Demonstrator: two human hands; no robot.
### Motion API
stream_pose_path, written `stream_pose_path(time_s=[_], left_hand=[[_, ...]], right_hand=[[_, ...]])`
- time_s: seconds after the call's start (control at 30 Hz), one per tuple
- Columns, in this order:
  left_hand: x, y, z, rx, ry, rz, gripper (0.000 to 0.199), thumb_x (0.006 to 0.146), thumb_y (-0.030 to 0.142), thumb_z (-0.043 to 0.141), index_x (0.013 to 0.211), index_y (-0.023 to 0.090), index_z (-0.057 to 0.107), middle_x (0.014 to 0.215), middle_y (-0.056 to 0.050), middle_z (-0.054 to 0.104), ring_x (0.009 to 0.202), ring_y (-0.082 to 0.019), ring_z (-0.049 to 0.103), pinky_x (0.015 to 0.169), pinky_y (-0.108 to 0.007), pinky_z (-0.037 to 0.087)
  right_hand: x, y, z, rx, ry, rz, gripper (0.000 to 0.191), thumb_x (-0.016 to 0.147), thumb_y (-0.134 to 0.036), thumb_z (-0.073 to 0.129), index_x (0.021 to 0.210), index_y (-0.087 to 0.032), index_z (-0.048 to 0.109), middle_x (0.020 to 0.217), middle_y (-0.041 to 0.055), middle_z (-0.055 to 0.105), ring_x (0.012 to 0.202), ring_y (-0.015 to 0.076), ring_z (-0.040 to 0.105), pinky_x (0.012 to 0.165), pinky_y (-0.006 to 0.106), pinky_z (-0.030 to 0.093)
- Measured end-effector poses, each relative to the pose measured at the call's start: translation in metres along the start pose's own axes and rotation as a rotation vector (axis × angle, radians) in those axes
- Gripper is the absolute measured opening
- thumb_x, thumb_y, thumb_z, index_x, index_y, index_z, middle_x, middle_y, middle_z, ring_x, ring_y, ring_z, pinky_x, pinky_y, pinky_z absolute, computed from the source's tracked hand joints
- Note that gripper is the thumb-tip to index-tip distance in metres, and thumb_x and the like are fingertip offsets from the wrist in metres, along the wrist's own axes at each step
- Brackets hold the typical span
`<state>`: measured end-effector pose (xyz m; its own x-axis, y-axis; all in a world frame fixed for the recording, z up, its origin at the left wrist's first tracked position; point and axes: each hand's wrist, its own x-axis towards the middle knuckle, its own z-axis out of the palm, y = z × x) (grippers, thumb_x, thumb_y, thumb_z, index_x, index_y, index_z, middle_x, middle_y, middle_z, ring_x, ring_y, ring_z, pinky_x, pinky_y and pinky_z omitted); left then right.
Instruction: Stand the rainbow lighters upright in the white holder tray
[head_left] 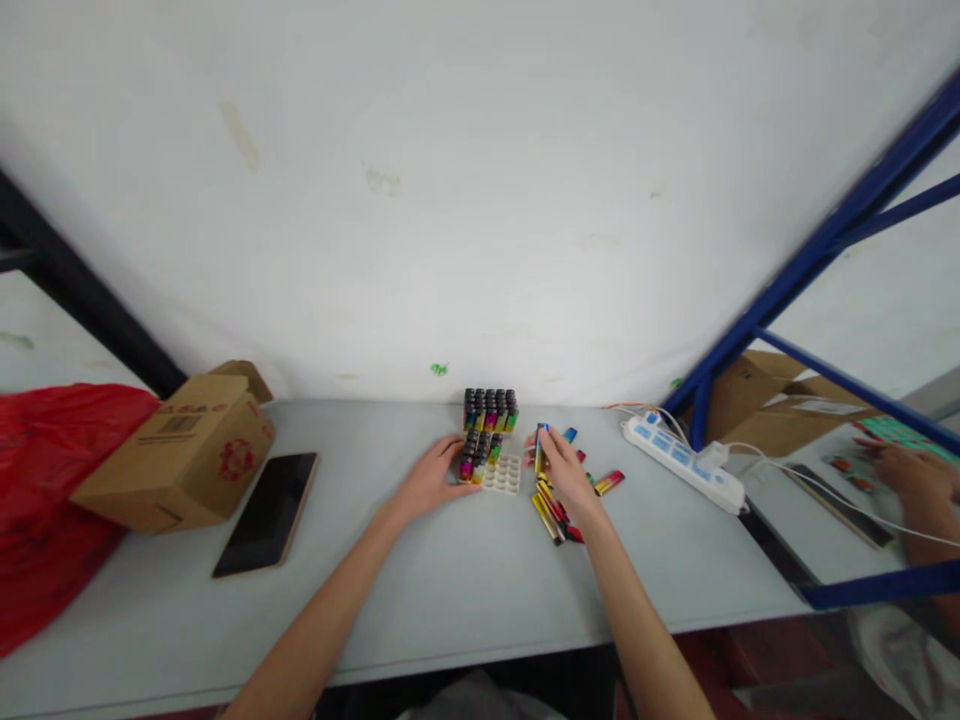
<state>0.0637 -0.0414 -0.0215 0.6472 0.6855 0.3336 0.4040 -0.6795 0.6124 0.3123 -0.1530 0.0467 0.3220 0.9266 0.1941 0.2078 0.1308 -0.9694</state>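
A pale tray (502, 475) with rows of round holes lies on the table in front of me. Slim lighters with black tops and shiny colour-fade bodies (478, 455) stand upright in its left and back part, while the front right holes are bare. My left hand (439, 470) grips the tray's left edge, thumb in front and fingers behind. Just right of the tray, my right hand (559, 465) holds one upright lighter (541, 447), blue at the top and yellow lower down. Loose lighters (551, 510) lie in a pile under and beside that hand.
Behind the tray stands a full block of similar lighters (490, 408). A tablet (268, 513), a cardboard box (187, 450) and a red bag (67, 500) are on the left. On the right are a power strip (682, 462), a blue frame (757, 310) and another person's hand (904, 470).
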Motion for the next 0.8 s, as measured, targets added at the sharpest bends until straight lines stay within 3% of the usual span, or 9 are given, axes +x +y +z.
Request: stream_pose_path(time_s=[0.13, 0.2, 0.33, 0.4, 0.63, 0.8], left_hand=[[-0.002, 0.006, -0.004, -0.001, -0.002, -0.006, 0.073, 0.082, 0.054, 0.09, 0.142, 0.02, 0.066, 0.151, -0.015, 0.064, 0.14, -0.035, 0.062, 0.124, -0.051, 0.049], [-0.003, 0.008, -0.005, -0.004, -0.01, -0.012, 0.074, 0.082, 0.053, 0.09, 0.143, 0.02, 0.066, 0.152, -0.015, 0.063, 0.141, -0.035, 0.061, 0.125, -0.05, 0.049], [-0.005, 0.007, -0.005, -0.015, -0.02, -0.02, 0.076, 0.082, 0.054, 0.09, 0.145, 0.02, 0.064, 0.154, -0.016, 0.061, 0.143, -0.036, 0.059, 0.126, -0.052, 0.048], [-0.005, 0.005, -0.005, -0.017, -0.019, -0.013, 0.076, 0.083, 0.055, 0.09, 0.145, 0.02, 0.064, 0.155, -0.016, 0.061, 0.143, -0.036, 0.059, 0.126, -0.053, 0.048], [-0.005, 0.008, -0.008, -0.014, -0.025, 0.011, 0.072, 0.087, 0.056, 0.085, 0.146, 0.023, 0.061, 0.154, -0.014, 0.06, 0.143, -0.034, 0.059, 0.126, -0.053, 0.048], [-0.006, 0.01, -0.007, -0.015, -0.022, 0.013, 0.07, 0.089, 0.057, 0.084, 0.146, 0.024, 0.06, 0.154, -0.014, 0.06, 0.143, -0.033, 0.059, 0.126, -0.052, 0.049]], right_hand=[[0.022, 0.0, 0.018, 0.14, -0.199, 0.136, 0.053, 0.094, -0.078, 0.056, 0.102, -0.026, 0.059, 0.068, -0.0067, 0.049, 0.05, 0.0132, 0.036, 0.047, 0.027, 0.034], [0.026, 0.003, 0.025, 0.044, -0.171, 0.121, 0.054, 0.094, -0.08, 0.053, 0.094, -0.026, 0.058, 0.062, -0.0081, 0.04, 0.051, 0.0139, 0.032, 0.047, 0.027, 0.029], [0.018, 0.012, 0.031, -0.252, -0.045, -0.051, 0.057, 0.097, -0.075, 0.053, 0.07, -0.024, 0.05, 0.061, -0.0037, 0.047, 0.061, 0.0154, 0.044, 0.058, 0.028, 0.034], [0.012, 0.015, 0.032, -0.341, -0.012, -0.058, 0.059, 0.099, -0.072, 0.052, 0.064, -0.024, 0.046, 0.058, -0.0034, 0.046, 0.06, 0.0148, 0.043, 0.059, 0.029, 0.031], [0.003, 0.024, 0.032, -0.414, 0.071, -0.001, 0.041, 0.094, -0.053, 0.047, 0.065, -0.025, 0.046, 0.056, -0.0037, 0.048, 0.057, 0.0148, 0.037, 0.056, 0.03, 0.027], [0.002, 0.025, 0.034, -0.374, 0.065, 0.036, 0.045, 0.097, -0.059, 0.047, 0.066, -0.026, 0.044, 0.058, -0.0036, 0.048, 0.059, 0.0153, 0.037, 0.057, 0.029, 0.029]])
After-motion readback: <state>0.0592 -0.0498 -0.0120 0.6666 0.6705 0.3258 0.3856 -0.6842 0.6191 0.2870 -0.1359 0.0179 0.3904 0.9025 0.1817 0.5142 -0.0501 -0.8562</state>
